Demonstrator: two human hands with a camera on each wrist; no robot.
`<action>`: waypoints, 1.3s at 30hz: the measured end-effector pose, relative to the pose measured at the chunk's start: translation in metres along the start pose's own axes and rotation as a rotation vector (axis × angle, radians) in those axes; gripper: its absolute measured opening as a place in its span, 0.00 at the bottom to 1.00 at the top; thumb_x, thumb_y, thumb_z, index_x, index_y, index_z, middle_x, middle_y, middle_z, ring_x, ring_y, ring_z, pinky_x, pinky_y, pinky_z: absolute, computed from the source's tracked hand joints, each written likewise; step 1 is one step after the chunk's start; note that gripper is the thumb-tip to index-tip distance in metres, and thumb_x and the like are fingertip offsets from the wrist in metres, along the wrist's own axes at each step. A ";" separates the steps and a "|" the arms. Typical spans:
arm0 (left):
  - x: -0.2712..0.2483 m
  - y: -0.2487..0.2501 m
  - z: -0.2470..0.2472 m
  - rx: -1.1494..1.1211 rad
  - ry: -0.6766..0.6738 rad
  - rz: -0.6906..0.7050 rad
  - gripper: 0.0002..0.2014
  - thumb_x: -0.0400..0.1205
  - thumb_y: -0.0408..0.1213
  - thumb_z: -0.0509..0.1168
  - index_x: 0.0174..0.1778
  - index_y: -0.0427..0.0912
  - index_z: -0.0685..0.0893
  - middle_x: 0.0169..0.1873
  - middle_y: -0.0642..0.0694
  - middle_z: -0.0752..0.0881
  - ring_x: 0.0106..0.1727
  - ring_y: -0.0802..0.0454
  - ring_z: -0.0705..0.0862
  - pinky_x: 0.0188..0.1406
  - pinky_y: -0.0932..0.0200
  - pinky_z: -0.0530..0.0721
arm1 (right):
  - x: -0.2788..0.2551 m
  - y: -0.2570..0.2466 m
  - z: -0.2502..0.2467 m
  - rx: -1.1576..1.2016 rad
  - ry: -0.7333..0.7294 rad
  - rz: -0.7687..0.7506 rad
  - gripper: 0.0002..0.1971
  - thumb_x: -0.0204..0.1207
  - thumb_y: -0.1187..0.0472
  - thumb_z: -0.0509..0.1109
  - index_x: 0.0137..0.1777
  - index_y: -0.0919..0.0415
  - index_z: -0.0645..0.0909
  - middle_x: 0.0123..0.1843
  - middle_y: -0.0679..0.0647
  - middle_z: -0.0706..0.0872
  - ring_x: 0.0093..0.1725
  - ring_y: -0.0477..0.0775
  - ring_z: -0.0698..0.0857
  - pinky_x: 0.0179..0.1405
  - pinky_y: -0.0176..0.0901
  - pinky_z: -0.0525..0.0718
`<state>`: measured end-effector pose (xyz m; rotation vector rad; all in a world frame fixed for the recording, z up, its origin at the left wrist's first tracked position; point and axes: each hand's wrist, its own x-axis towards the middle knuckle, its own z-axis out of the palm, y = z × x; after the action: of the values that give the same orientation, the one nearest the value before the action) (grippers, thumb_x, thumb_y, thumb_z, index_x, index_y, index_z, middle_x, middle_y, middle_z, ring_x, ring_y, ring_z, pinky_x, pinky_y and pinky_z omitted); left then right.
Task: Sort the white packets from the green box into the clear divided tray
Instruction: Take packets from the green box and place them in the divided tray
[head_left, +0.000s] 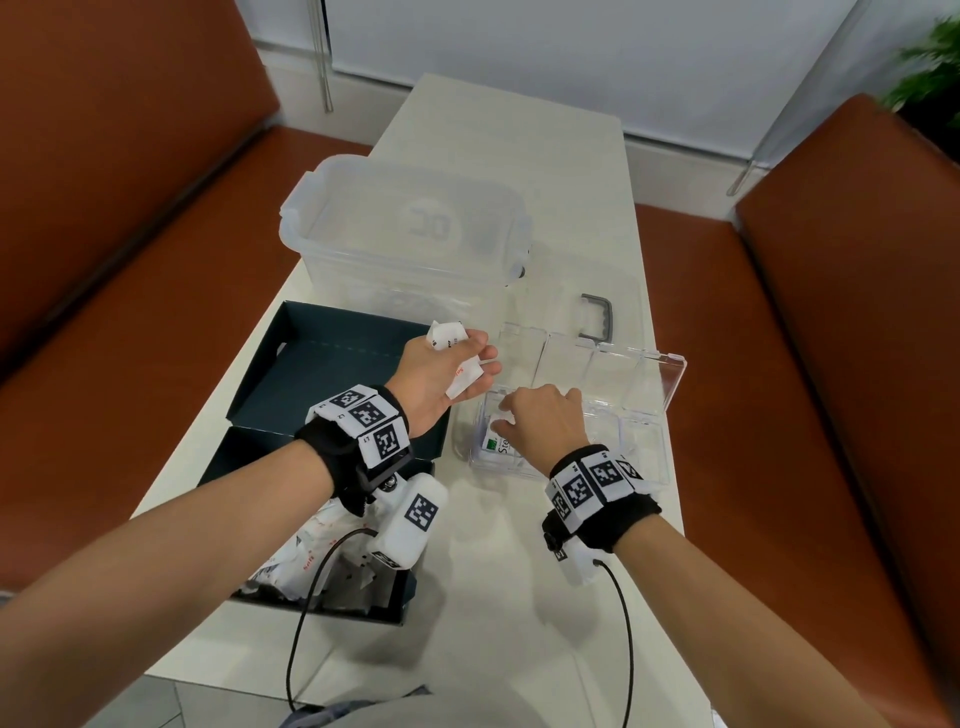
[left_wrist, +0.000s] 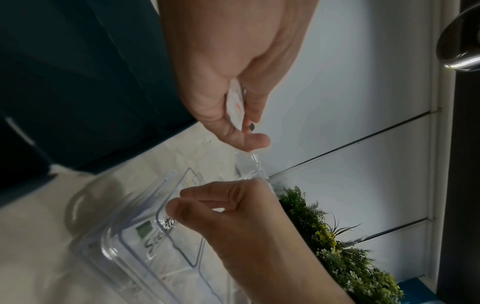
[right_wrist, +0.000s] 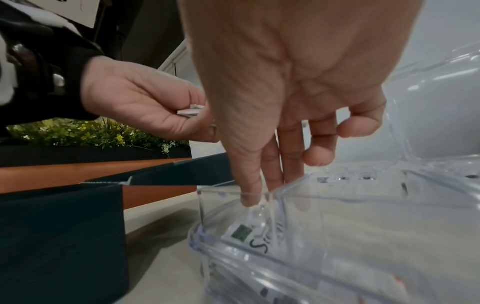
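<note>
My left hand (head_left: 467, 364) hovers between the dark green box (head_left: 322, 358) and the clear divided tray (head_left: 644, 462), gripping a few white packets (head_left: 447, 335) between thumb and fingers. The wrist view shows those packets (left_wrist: 235, 102) edge-on in the pinch. My right hand (head_left: 506, 421) reaches down into the tray's near-left compartment. Its thumb and forefinger tips (right_wrist: 249, 202) meet on a white packet with a green square label (right_wrist: 242, 234) that stands in that compartment. More white packets (head_left: 291, 561) lie in the near half of the green box, partly hidden by my left wrist.
A large clear lidded tub (head_left: 410, 234) stands at the back of the white table (head_left: 519, 597). The tray's open lid (head_left: 613, 358) rises behind the tray. Brown bench seats (head_left: 805, 415) flank the table on both sides. Wrist cables (head_left: 626, 649) hang off the near edge.
</note>
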<state>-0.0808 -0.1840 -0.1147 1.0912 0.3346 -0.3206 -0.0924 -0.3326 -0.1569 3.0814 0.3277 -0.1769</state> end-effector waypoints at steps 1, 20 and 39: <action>0.000 0.000 0.001 -0.004 0.000 -0.003 0.07 0.81 0.33 0.69 0.53 0.35 0.85 0.43 0.40 0.89 0.42 0.48 0.90 0.33 0.60 0.89 | 0.000 -0.001 0.001 -0.022 -0.006 0.001 0.16 0.80 0.46 0.62 0.59 0.54 0.83 0.50 0.53 0.88 0.55 0.59 0.82 0.53 0.52 0.67; -0.004 0.007 0.000 -0.150 -0.069 -0.104 0.12 0.85 0.28 0.55 0.62 0.31 0.77 0.56 0.30 0.84 0.53 0.40 0.87 0.47 0.49 0.90 | -0.006 -0.001 -0.016 0.249 0.238 0.068 0.10 0.81 0.53 0.60 0.51 0.51 0.83 0.45 0.48 0.89 0.49 0.57 0.84 0.48 0.48 0.64; -0.008 0.002 0.014 -0.060 -0.175 -0.026 0.12 0.84 0.26 0.63 0.64 0.35 0.82 0.59 0.34 0.86 0.55 0.41 0.88 0.48 0.47 0.90 | -0.007 0.016 -0.068 1.391 0.136 0.294 0.11 0.74 0.67 0.75 0.56 0.62 0.83 0.39 0.58 0.87 0.35 0.51 0.85 0.36 0.43 0.83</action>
<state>-0.0856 -0.1952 -0.1044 0.9932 0.2013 -0.4233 -0.0883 -0.3464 -0.0885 4.4371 -0.5070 -0.2628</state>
